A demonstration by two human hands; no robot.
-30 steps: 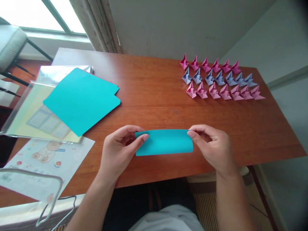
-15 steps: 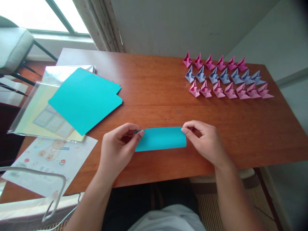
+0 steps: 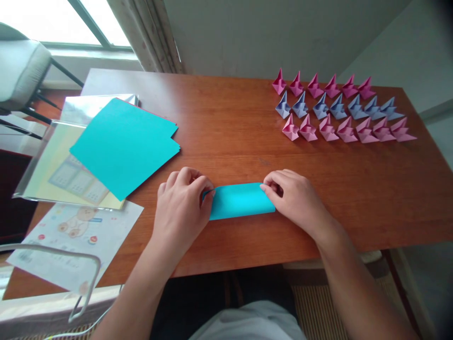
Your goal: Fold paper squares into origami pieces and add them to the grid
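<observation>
A folded teal paper strip (image 3: 240, 200) lies flat on the wooden table (image 3: 354, 179), near its front edge. My left hand (image 3: 182, 208) pinches the strip's left end, fingers curled over the far corner. At the right end my right hand (image 3: 293, 198) pinches the far corner the same way. Both palms face down and rest low over the table.
A stack of teal paper sheets (image 3: 123, 146) lies at the left on a clear plastic sleeve (image 3: 46, 160), with a printed sheet (image 3: 78, 236) below it. Several pink and blue folded paper figures (image 3: 339, 111) stand in three rows at the back right. A chair (image 3: 21, 66) stands by the window.
Both hands have come down and closer together, pressing the teal strip flatter onto the table. The strip's ends are more covered by my fingers than before.
</observation>
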